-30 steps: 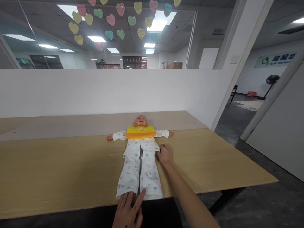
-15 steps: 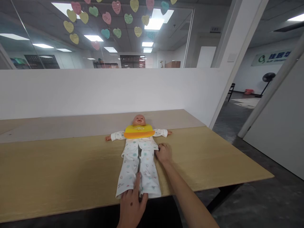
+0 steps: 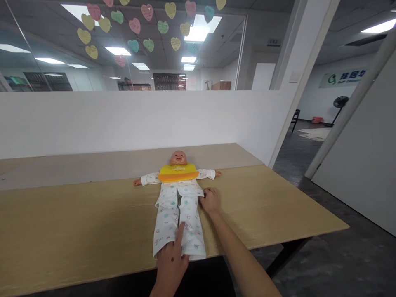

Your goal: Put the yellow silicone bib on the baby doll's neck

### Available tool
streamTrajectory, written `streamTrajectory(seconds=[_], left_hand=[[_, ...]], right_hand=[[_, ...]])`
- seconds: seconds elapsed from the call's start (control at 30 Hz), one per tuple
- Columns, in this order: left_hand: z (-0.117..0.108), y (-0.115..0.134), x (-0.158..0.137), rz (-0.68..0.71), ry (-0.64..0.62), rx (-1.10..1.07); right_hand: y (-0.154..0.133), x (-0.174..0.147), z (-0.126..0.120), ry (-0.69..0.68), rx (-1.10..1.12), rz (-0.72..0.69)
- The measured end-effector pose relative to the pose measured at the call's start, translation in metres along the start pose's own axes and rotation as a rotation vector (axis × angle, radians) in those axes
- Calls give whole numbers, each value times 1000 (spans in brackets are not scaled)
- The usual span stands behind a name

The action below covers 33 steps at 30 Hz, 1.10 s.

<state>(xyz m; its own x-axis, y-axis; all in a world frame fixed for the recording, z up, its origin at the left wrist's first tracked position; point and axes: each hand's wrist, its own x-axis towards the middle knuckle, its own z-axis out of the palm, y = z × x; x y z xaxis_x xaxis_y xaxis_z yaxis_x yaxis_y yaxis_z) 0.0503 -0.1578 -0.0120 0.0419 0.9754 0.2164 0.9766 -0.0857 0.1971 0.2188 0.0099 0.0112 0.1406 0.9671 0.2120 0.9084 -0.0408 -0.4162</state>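
Left hand [image 3: 171,264] flat, open, pressing trouser cuffs [image 3: 179,247] of baby doll [image 3: 178,181]; right hand [image 3: 209,200] curled at waistband, grip unclear. Keep pressure even, fabric flat on table [image 3: 77,222].

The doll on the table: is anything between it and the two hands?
Nothing visible. The left hand already lies on the trouser legs of the doll, and the right hand touches the clothing at its hip. The table around them is bare wood.
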Motion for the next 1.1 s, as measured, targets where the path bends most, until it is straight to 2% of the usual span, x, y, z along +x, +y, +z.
streamTrajectory(seconds=[0.2,0.4,0.6,0.7,0.83,1.1], left_hand=[[4,-4,0,20,-2,-47],[-7,0,0,32,-29,-82],[-21,-2,6,94,-142,-196],[-24,-4,7,110,-159,-204],[-17,-3,1,109,-65,-97],[5,-14,-11,147,305,-30]], right_hand=[[2,1,3,-5,1,-1],[2,0,3,9,-1,-3],[1,1,2,16,10,-2],[2,2,4,25,15,5],[3,2,4,18,21,1],[2,1,3,23,45,7]])
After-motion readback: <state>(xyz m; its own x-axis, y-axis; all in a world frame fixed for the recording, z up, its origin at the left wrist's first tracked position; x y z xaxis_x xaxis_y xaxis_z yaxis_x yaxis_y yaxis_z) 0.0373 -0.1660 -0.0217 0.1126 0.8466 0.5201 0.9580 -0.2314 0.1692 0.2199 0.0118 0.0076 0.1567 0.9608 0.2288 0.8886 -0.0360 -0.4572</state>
